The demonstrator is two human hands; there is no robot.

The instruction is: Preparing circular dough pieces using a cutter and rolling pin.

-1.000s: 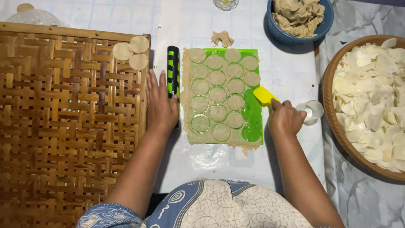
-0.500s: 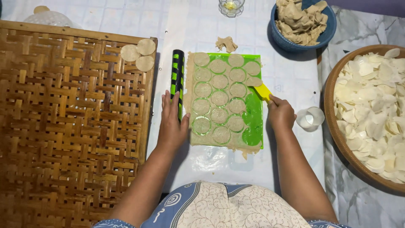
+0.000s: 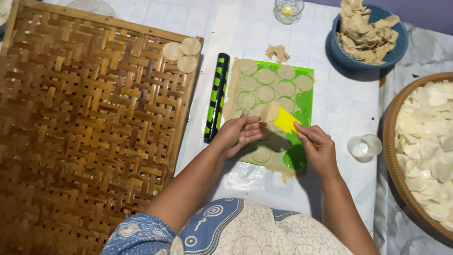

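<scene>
A green mat (image 3: 304, 97) lies on the white table, covered with rolled dough cut into several round discs (image 3: 265, 75). My right hand (image 3: 320, 151) grips a yellow scraper (image 3: 286, 120) whose blade lifts one dough disc (image 3: 270, 112) off the mat. My left hand (image 3: 239, 133) pinches the edge of that lifted disc with its fingertips. A black and green rolling pin (image 3: 216, 97) lies just left of the mat, beside my left hand.
A large woven bamboo tray (image 3: 89, 132) fills the left, with three discs (image 3: 181, 51) at its far right corner. A blue bowl of dough scraps (image 3: 368, 35), a small glass (image 3: 288, 10), a white cup (image 3: 364, 146) and a round basket of white discs (image 3: 424, 141) stand right.
My left hand left the mat's left edge and came to the middle, taking hold of a disc. The scraper slid under that disc and lifted it.
</scene>
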